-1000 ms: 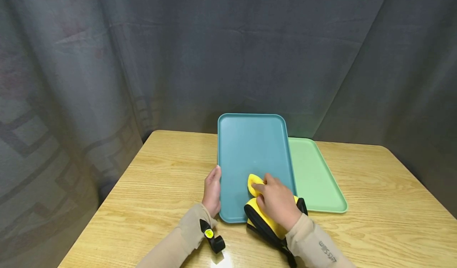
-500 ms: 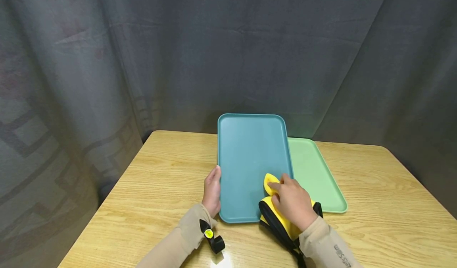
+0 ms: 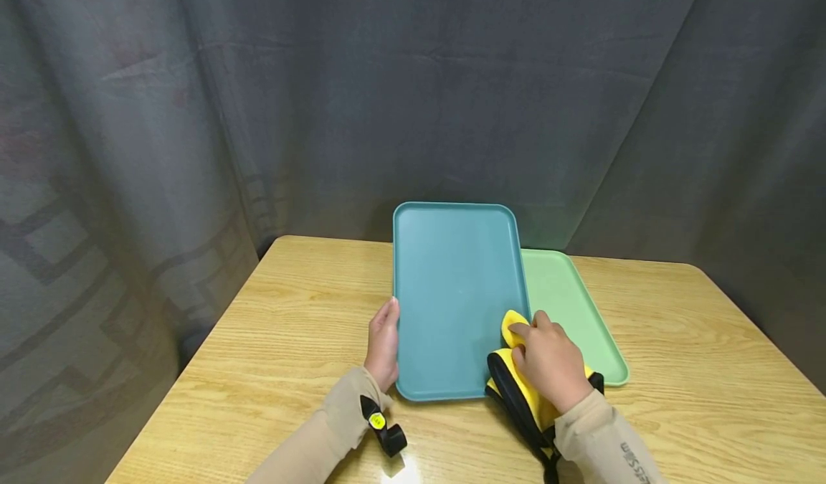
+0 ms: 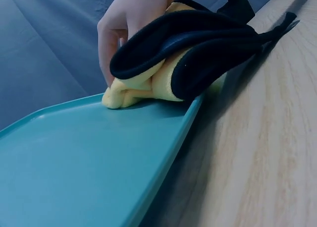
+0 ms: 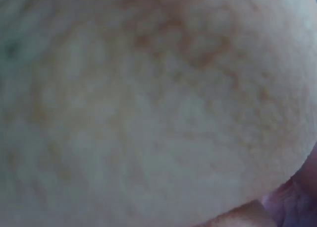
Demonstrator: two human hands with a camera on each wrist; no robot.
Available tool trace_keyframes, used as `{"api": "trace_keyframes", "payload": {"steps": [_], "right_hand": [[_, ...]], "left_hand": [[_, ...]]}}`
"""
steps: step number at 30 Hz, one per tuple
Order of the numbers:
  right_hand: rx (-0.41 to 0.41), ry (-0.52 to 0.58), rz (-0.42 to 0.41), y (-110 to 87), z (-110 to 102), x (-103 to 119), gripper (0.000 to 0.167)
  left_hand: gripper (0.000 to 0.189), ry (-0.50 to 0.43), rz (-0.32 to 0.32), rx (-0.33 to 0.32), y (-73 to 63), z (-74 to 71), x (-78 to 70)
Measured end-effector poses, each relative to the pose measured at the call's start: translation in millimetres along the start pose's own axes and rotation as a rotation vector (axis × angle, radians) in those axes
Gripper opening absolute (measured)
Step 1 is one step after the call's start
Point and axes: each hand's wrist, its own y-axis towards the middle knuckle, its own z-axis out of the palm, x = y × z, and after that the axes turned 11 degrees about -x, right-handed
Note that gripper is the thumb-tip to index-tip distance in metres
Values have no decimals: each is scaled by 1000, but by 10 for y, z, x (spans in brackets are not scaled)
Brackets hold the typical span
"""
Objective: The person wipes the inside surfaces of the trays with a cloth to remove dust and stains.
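Note:
A teal rectangular tray (image 3: pixel 452 276) stands tilted up over the table, its far end overlapping the curtain in the head view. My left hand (image 3: pixel 382 344) grips its left rim, thumb at the edge; the other fingers are hidden behind it. With my right hand (image 3: pixel 551 358) I hold a bunched yellow cloth with black edging (image 3: pixel 515 326) against the tray's lower right part. In the left wrist view, the cloth (image 4: pixel 161 81) lies folded over the tray's near corner, fingertips pressing it down. Blurred skin of the right hand (image 5: pixel 158 108) fills the right wrist view.
A light green tray (image 3: pixel 571 305) lies on the wooden table (image 3: pixel 323 283), partly under the teal one. Behind the table hangs a dark grey curtain (image 3: pixel 439 97). A black strap (image 3: pixel 383 426) sits around the left wrist.
My right hand has slid rightward across the teal tray with the cloth, from near the middle to the right edge. The left hand and tray have barely moved.

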Motion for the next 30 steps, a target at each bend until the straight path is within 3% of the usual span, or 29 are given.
{"api": "trace_keyframes", "payload": {"steps": [14,30], "right_hand": [[87,5,84,20,-30,-7,31],[96,33,52,-16,-10,-8,30]], "left_hand": [[53,-11,-15,-5,19,15,-24],[52,0,-28,-20,60,31,-25]]}}
